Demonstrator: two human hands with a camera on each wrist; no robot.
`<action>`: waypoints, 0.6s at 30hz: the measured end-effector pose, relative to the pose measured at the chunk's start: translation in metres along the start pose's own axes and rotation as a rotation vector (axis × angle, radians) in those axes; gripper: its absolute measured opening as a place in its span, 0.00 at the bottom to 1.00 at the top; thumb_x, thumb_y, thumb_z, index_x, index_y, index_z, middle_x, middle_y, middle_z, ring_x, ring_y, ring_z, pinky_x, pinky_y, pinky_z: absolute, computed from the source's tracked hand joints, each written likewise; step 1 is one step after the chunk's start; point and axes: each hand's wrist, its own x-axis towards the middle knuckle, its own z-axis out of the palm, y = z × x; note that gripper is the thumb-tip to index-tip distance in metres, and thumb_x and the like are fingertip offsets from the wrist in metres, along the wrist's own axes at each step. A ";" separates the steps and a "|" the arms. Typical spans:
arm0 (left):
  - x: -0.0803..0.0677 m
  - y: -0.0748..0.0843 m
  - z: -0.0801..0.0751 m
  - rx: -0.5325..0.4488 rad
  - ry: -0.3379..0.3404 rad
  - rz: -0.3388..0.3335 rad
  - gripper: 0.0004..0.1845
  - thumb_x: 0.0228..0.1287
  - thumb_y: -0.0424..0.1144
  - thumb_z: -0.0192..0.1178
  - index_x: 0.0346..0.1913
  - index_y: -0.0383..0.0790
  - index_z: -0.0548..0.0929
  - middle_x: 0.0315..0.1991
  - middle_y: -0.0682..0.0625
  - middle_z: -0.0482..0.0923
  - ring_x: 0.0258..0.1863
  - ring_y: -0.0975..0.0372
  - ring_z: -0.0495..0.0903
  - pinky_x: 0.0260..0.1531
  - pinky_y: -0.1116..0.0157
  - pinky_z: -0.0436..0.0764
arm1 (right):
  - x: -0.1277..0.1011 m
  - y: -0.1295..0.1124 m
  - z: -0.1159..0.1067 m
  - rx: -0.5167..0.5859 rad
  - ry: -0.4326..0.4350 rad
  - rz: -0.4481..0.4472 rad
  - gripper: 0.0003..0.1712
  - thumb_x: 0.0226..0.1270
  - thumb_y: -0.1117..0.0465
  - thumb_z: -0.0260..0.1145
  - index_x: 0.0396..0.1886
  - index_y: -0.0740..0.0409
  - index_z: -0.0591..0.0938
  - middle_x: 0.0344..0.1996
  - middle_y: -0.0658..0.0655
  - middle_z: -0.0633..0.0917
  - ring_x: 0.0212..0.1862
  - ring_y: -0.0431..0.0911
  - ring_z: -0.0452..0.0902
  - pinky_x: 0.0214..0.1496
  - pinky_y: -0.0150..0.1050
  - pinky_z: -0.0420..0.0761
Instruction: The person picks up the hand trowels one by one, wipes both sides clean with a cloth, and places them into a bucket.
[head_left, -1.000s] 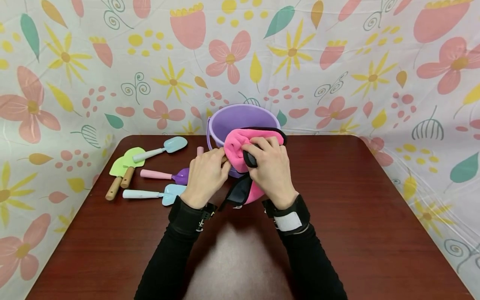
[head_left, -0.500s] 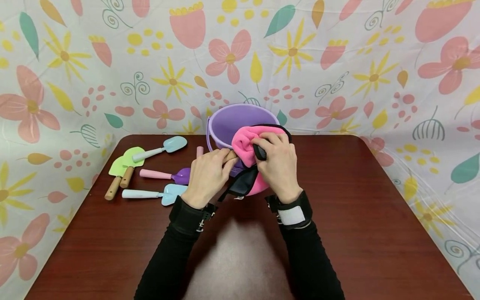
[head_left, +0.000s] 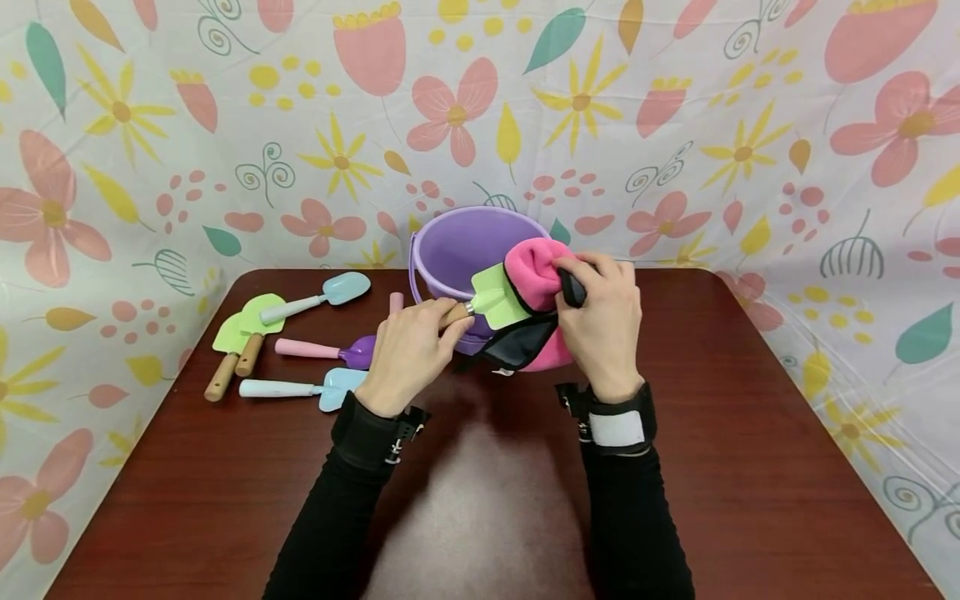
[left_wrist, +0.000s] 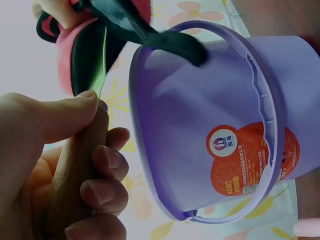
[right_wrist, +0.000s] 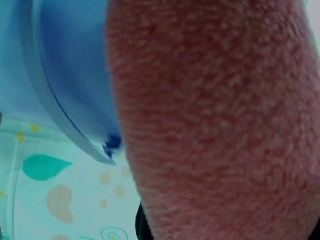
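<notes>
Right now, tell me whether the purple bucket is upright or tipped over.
Upright. In the head view the purple bucket stands on the table with its open mouth facing up; the pink cloth hides part of its rim.

Black sleeves point(head_left: 637, 533); black wrist straps point(head_left: 371, 425), right one's patch apparently white.

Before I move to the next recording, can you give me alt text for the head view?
A left hand grips a green trowel by its wooden handle while the right hand holds a pink cloth against the blade, in front of a purple bucket. More toy tools lie on the table.
</notes>
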 end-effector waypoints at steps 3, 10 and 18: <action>0.000 -0.002 -0.002 -0.012 -0.010 -0.006 0.11 0.68 0.52 0.61 0.33 0.50 0.82 0.23 0.58 0.72 0.23 0.64 0.73 0.30 0.57 0.70 | 0.000 -0.001 -0.008 0.022 0.022 0.014 0.18 0.55 0.71 0.68 0.46 0.55 0.88 0.48 0.57 0.82 0.49 0.57 0.70 0.46 0.55 0.72; -0.001 -0.004 -0.003 -0.017 -0.012 -0.023 0.13 0.69 0.52 0.60 0.29 0.51 0.78 0.20 0.57 0.67 0.21 0.64 0.70 0.23 0.60 0.69 | -0.001 -0.012 -0.013 0.051 0.024 -0.029 0.18 0.56 0.70 0.68 0.47 0.56 0.88 0.48 0.58 0.81 0.50 0.57 0.70 0.47 0.53 0.73; 0.000 -0.003 -0.002 -0.021 -0.001 -0.020 0.11 0.69 0.51 0.60 0.31 0.51 0.80 0.20 0.58 0.69 0.21 0.64 0.70 0.24 0.59 0.70 | -0.005 -0.028 -0.001 0.059 -0.002 -0.119 0.19 0.50 0.70 0.70 0.45 0.55 0.88 0.48 0.59 0.82 0.50 0.57 0.71 0.48 0.54 0.72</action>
